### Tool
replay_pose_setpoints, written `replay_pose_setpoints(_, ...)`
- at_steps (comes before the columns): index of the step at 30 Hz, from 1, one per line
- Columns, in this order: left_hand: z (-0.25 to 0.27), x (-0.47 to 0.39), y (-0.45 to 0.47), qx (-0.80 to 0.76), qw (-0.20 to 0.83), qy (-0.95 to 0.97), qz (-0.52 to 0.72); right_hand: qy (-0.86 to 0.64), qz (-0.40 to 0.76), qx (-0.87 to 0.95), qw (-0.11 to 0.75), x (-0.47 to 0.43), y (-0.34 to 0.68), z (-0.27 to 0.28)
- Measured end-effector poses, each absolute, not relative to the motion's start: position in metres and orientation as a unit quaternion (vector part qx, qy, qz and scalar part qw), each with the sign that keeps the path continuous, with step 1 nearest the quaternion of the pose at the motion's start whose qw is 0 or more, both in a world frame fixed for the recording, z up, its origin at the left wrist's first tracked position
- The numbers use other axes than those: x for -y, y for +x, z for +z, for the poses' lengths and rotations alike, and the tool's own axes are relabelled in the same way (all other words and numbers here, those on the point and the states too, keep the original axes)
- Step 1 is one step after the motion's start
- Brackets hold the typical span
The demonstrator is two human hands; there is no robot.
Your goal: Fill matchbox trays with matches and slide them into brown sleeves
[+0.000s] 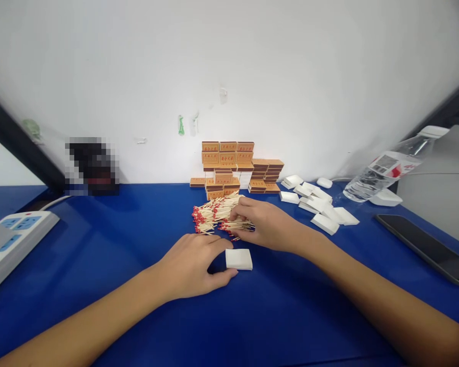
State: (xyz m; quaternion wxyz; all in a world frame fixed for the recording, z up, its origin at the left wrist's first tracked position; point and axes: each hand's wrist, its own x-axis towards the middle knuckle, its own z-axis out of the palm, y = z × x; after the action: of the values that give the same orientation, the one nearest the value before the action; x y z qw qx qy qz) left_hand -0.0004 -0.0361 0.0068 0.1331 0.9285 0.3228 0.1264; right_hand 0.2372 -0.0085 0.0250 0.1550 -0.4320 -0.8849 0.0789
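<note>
while the left hand (pixel 194 265) sits just in front of the pile of matches (pixel 214 208), its thumb and forefinger pinch a small white box (pixel 239 259) by the near and far edges. the box lies flat on the blue table (pixel 137 224), in front of the pile and apart from it. the right hand (pixel 273 224) reaches over the right side of the pile, with its fingers curled down and its thumb low among the sticks; whether it pinches any matches, i cannot tell. many of the red heads show along the pile's left side

behind the pile, orange matchboxes (pixel 228 159) are stacked near the white wall (pixel 290 76), with more layers reaching out to its right. further right of the pile lies a loose heap of white boxes (pixel 317 204), some resting on others. well beyond that heap, far right of the pile, are a tilted clear bottle (pixel 390 165) with a white cap and a dark phone (pixel 424 247) lying flat. far left of the pile sits a white power strip (pixel 30 224)
</note>
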Motion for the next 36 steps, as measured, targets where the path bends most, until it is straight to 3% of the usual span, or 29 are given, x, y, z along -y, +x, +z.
replay_pose_setpoints(18, 0.007, 0.026, -0.007, -0.320, 0.072, 0.939, 0.105, -0.438, 0.009, 0.895, 0.077, 0.010, 0.233, 0.029)
replay_pose_setpoints(36, 0.012, 0.024, -0.008, -0.343, 0.065, 0.932, 0.095, -0.443, 0.054, 0.893, 0.063, 0.009, 0.246, 0.030)
